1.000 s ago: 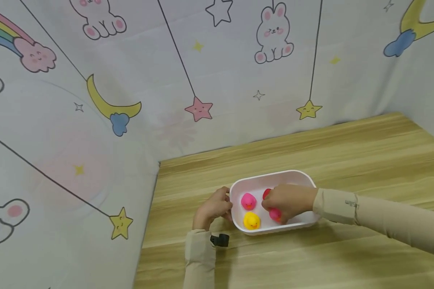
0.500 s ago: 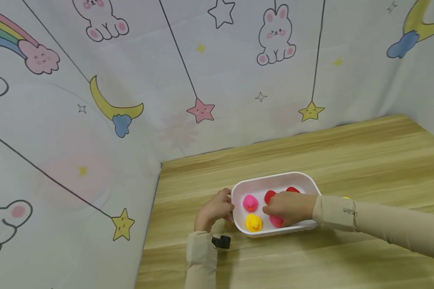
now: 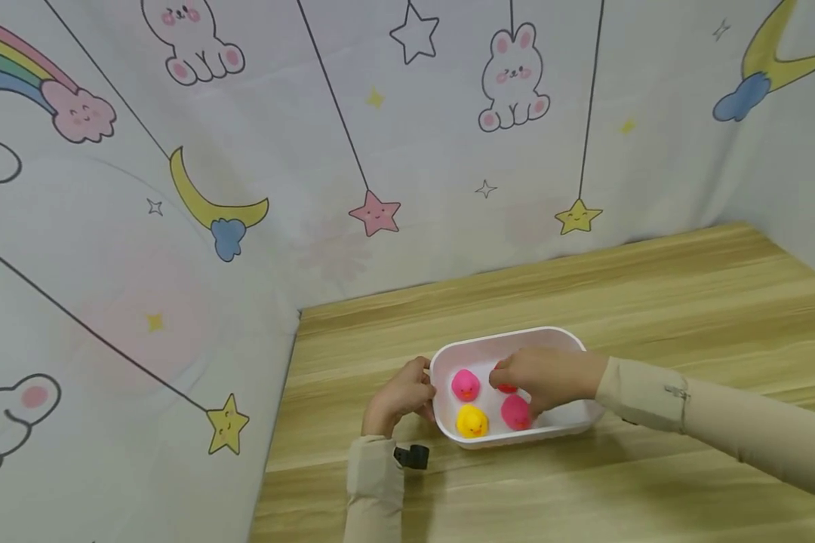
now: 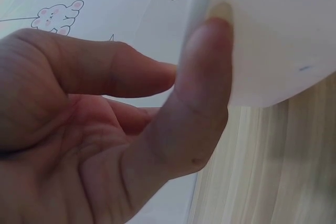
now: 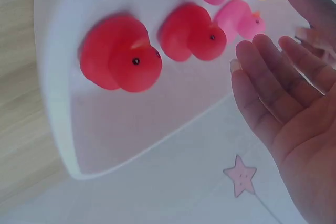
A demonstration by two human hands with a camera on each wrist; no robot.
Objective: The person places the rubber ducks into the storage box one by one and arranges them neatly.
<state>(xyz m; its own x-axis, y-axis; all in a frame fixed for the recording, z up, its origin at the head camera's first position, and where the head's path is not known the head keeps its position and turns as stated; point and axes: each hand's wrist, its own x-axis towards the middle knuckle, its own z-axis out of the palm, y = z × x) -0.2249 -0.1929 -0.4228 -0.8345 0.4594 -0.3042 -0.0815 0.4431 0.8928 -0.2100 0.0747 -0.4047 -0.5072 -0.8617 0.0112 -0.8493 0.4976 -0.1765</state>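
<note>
A white tray [image 3: 472, 354] holds several rubber ducks. In the head view a pink duck [image 3: 465, 385] and a yellow duck [image 3: 472, 422] sit at its left end. Beside them are a darker pink duck [image 3: 515, 412] and a red duck [image 3: 506, 388], partly covered by my right hand [image 3: 546, 377]. That hand hovers over the tray. The right wrist view shows its fingers loosely extended, holding nothing, with a second red duck [image 5: 121, 53] near the tray's end. My left hand [image 3: 401, 396] rests thumb and fingers against the outside of the tray's left end.
The tray stands on a wood-grain table [image 3: 367, 324]. A white cloth [image 3: 278, 105] printed with bunnies, stars and moons hangs behind and to the left. A small black device [image 3: 413, 456] sits at the left wrist.
My right hand has lifted slightly off the darker pink duck, which shows more fully. The second red duck, visible half a second ago, is hidden in the head view. The left hand stays put.
</note>
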